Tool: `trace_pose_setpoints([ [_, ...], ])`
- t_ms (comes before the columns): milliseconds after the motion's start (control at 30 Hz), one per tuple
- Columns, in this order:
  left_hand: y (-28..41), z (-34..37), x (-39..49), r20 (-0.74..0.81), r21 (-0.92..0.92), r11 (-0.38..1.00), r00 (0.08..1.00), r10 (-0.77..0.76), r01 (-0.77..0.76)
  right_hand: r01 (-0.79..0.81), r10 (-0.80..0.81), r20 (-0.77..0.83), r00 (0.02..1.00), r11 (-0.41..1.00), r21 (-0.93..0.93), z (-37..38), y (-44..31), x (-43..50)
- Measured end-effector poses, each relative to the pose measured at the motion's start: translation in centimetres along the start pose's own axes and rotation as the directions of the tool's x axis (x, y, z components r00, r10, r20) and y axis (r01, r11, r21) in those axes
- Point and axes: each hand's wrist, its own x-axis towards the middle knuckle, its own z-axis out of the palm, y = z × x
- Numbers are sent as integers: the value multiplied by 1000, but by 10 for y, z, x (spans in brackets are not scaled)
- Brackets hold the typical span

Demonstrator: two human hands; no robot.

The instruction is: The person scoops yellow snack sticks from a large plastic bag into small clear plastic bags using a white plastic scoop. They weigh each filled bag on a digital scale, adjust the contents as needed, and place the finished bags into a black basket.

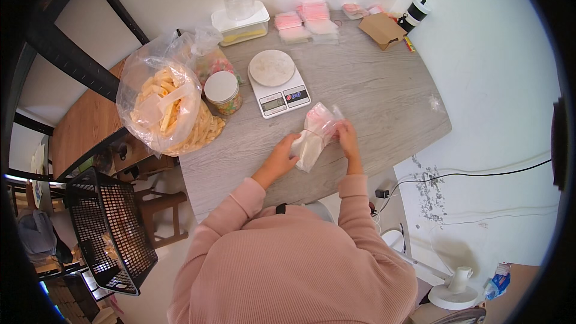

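Note:
A bundle of clear plastic bags with pink tops [308, 145], bound by a rubber band, lies before me on the grey wood-look table. My left hand [280, 157] grips the bundle's lower left edge between thumb and fingers. At its upper right, my right hand [347, 137] pinches the plastic near the pink end. Just beyond the bundle is a white digital kitchen scale [279, 85] with a round platform. To the left stand a large open plastic bag of pale tube-shaped snacks [168, 103] and a white-lidded jar [222, 92] of colourful small pieces.
Stacks of pink-topped bags [310, 22] lie along the wall, beside a lidded plastic box [243, 29] with a clear round container on it. A brown paper packet [382, 30] and a black-and-white bottle [413, 15] occupy the back right corner. A black plastic crate [110, 229] is at lower left.

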Motion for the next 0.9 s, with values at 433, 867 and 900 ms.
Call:
trace_pose_setpoints([
  [433,35,-41,7,-239,-483,873,948,-212,73,68,-178,316,932,941,331,30,-134,-56],
  [867,75,-145,-93,-314,-367,925,922,-226,101,418,-310,789,530,905,74,149,-175,-93],
  [900,76,-145,-97,-317,-370,924,922,-221,94,428,-333,768,547,900,85,151,-177,-93],
])
